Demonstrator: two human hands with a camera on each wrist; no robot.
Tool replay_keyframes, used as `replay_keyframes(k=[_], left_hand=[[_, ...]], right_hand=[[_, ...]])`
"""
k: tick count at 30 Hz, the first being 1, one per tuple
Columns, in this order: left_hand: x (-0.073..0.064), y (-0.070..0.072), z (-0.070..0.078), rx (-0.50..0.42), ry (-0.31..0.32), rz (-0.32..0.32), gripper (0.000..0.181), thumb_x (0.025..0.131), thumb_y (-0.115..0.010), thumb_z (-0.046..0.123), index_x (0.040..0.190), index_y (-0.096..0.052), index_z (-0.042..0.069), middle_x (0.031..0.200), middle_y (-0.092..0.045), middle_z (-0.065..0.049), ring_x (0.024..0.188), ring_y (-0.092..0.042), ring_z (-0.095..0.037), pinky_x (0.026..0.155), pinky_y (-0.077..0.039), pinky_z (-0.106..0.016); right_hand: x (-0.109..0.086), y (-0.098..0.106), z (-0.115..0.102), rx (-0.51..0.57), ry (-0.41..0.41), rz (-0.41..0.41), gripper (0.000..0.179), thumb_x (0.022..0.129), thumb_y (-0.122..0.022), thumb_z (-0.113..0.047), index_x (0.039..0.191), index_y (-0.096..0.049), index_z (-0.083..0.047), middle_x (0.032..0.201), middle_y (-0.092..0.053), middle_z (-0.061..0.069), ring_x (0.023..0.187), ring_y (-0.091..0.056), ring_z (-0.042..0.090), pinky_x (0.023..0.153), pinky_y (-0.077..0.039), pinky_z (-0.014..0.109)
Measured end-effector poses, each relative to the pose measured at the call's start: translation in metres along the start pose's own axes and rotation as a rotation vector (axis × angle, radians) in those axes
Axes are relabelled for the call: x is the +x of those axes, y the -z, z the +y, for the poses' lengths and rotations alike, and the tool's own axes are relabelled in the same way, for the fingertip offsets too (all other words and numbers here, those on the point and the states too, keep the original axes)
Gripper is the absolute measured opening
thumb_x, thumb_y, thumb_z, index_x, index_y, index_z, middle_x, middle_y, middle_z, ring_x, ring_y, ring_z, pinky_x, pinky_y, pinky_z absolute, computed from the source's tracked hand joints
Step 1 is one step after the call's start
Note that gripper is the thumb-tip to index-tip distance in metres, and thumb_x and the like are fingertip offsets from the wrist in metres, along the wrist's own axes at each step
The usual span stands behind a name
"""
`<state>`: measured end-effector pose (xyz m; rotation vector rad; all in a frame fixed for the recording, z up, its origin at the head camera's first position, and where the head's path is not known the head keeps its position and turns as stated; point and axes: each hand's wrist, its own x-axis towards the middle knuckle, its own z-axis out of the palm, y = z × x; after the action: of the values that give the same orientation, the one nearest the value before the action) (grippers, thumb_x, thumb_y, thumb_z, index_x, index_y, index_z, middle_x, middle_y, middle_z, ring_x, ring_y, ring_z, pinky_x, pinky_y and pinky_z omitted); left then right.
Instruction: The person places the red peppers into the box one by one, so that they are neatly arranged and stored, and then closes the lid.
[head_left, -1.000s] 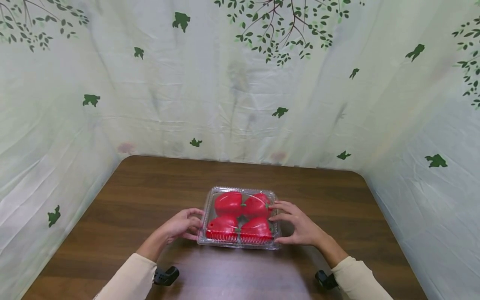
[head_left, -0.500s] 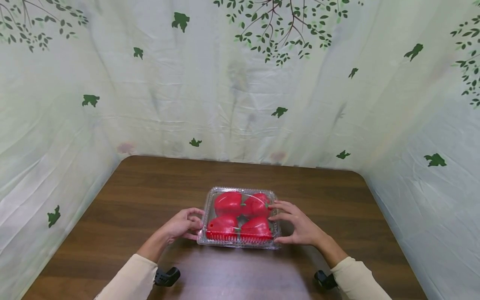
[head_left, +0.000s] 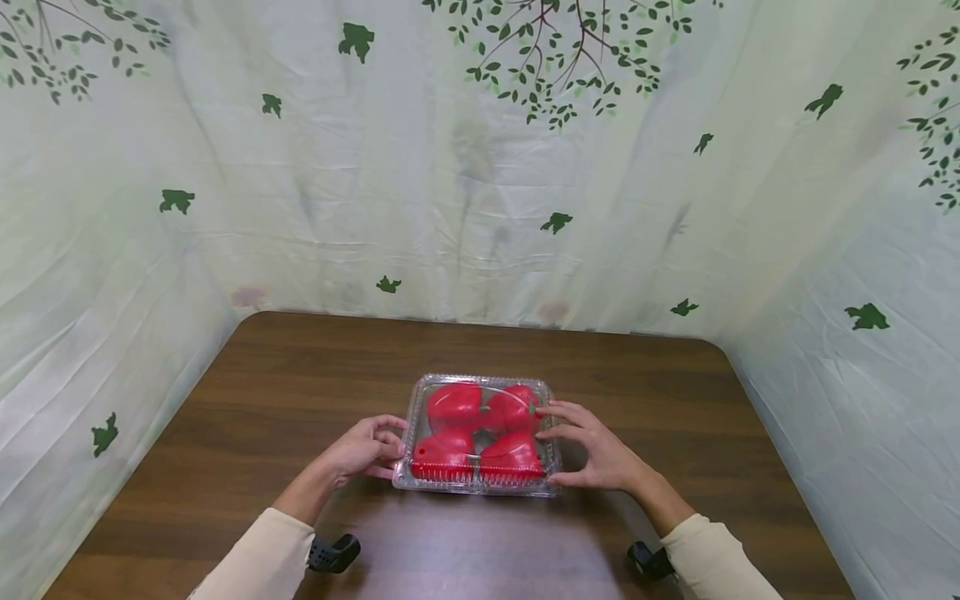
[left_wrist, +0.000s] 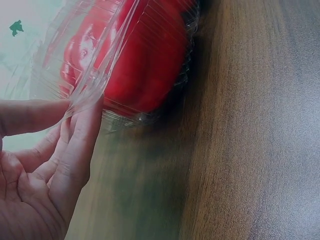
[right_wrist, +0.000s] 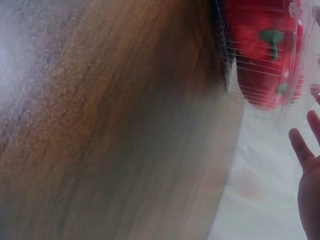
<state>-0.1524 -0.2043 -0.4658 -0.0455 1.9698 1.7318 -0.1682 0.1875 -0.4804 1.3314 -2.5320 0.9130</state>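
A clear plastic clamshell box (head_left: 477, 490) lies on the wooden table in the head view, its lid down. Through the plastic show several red bell peppers (head_left: 453, 406) with green stems. At the box's left side, my left hand (head_left: 363, 447) pinches the rim; the left wrist view shows the thumb above the plastic edge and fingers (left_wrist: 75, 145) beneath it. My right hand (head_left: 588, 446) is spread at the right side, fingertips over the lid and thumb near the front right corner. In the right wrist view, only part of that hand (right_wrist: 311, 187) shows, the thumb apart from the box.
The brown wooden table (head_left: 300, 358) reaches back to a pale curtain (head_left: 480, 208) printed with green leaves, which also hangs at both sides. Black wrist straps (head_left: 333, 552) sit below each hand, by the cream sleeves (head_left: 262, 558).
Both hands and the box hold nearly the same place. The whole head view has shifted very slightly.
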Motion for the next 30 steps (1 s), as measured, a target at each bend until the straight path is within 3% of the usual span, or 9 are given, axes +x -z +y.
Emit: replay_keyframes(k=[9, 18, 21, 24, 30], left_hand=[[-0.001, -0.001, 0.003, 0.016, 0.006, 0.010, 0.043, 0.092, -0.055, -0.004, 0.131, -0.039, -0.009, 0.088, -0.058, -0.011, 0.073, -0.062, -0.020, 0.065, -0.060, -0.038], [-0.002, -0.001, 0.003, 0.024, 0.007, 0.017, 0.042, 0.092, -0.055, -0.004, 0.131, -0.039, -0.009, 0.088, -0.058, -0.011, 0.073, -0.063, -0.020, 0.065, -0.060, -0.038], [-0.002, -0.001, 0.003, 0.021, 0.009, 0.015, 0.041, 0.092, -0.055, -0.005, 0.130, -0.039, -0.009, 0.087, -0.058, -0.010, 0.073, -0.062, -0.020, 0.064, -0.060, -0.038], [-0.002, -0.001, 0.003, 0.019, 0.008, 0.016, 0.041, 0.092, -0.055, -0.005, 0.130, -0.040, -0.009, 0.086, -0.058, -0.010, 0.072, -0.062, -0.019, 0.064, -0.060, -0.038], [-0.002, -0.002, 0.003, 0.019, 0.004, 0.024, 0.041, 0.091, -0.055, -0.005, 0.129, -0.040, -0.009, 0.086, -0.058, -0.010, 0.071, -0.061, -0.019, 0.063, -0.060, -0.038]], right_hand=[[-0.002, -0.002, -0.004, 0.055, -0.066, -0.007, 0.058, 0.071, -0.083, -0.039, 0.123, -0.064, -0.019, 0.145, -0.042, 0.009, 0.131, -0.038, 0.028, 0.094, -0.048, 0.055], [-0.008, -0.012, -0.003, 0.164, -0.157, 0.052, 0.081, 0.070, -0.085, -0.036, 0.136, -0.048, -0.009, 0.148, -0.030, 0.015, 0.131, -0.036, 0.034, 0.094, -0.048, 0.055], [-0.011, -0.015, -0.004, 0.220, -0.229, 0.065, 0.090, 0.069, -0.086, -0.034, 0.141, -0.039, -0.006, 0.147, -0.028, 0.016, 0.130, -0.036, 0.036, 0.093, -0.049, 0.054], [-0.014, -0.017, -0.008, 0.310, -0.359, 0.050, 0.098, 0.070, -0.086, -0.035, 0.146, -0.029, -0.009, 0.145, -0.029, 0.015, 0.126, -0.040, 0.036, 0.093, -0.048, 0.053], [-0.014, -0.015, -0.011, 0.566, -0.568, -0.072, 0.099, 0.078, -0.081, -0.025, 0.149, -0.014, -0.007, 0.127, -0.049, 0.017, 0.110, -0.055, 0.030, 0.089, -0.052, 0.040]])
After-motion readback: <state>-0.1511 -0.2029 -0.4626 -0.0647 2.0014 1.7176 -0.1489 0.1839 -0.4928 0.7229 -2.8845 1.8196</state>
